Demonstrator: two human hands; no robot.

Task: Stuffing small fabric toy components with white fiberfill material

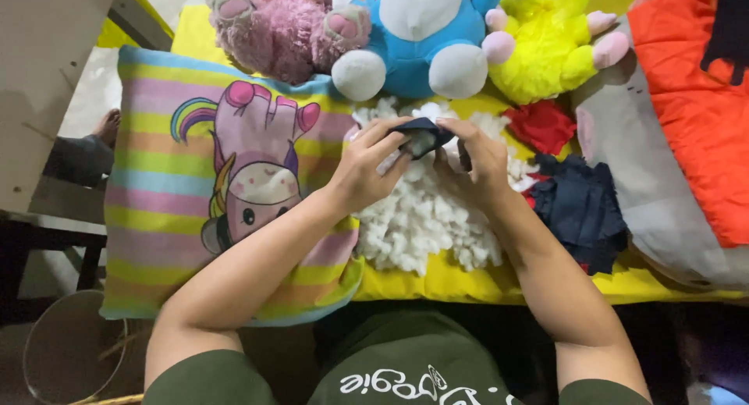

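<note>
Both our hands hold a small dark navy fabric piece above a heap of white stuffing.

Our left hand (367,167) and right hand (477,159) each close their grip on the navy fabric piece (421,133), pinching its edges, with white filling showing at its opening. It sits over the white stuffing pile (421,218) on the yellow-covered bench (437,284). A striped unicorn pillow (226,179) lies to the left. Navy fabric scraps (581,206) and a red scrap (542,126) lie to the right. Behind sit a pink plush toy (285,26), a blue-and-white plush toy (421,38) and a yellow plush toy (550,50).
</note>
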